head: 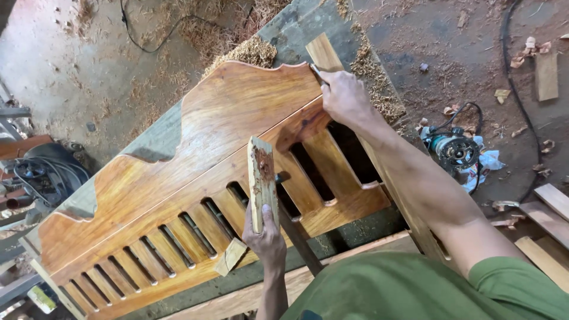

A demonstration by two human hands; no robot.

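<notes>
A varnished wooden headboard panel (195, 136) with a wavy top edge and a row of slats lies across a grey workbench (296, 29). My left hand (265, 237) grips a short rough wood piece (261, 178) held upright over the slats, its face stained reddish. My right hand (344, 98) rests on the panel's right end, pinching a small dark tool (317, 74) against the joint next to a protruding side rail (325, 53). A small loose block (231, 256) lies on the lower rail.
Sawdust and shavings pile on the bench end (249, 53) and the dirt floor. A power router (455, 151) with its cord sits on the floor to the right. Wood offcuts (548, 201) lie at far right; machinery and cables (41, 172) at left.
</notes>
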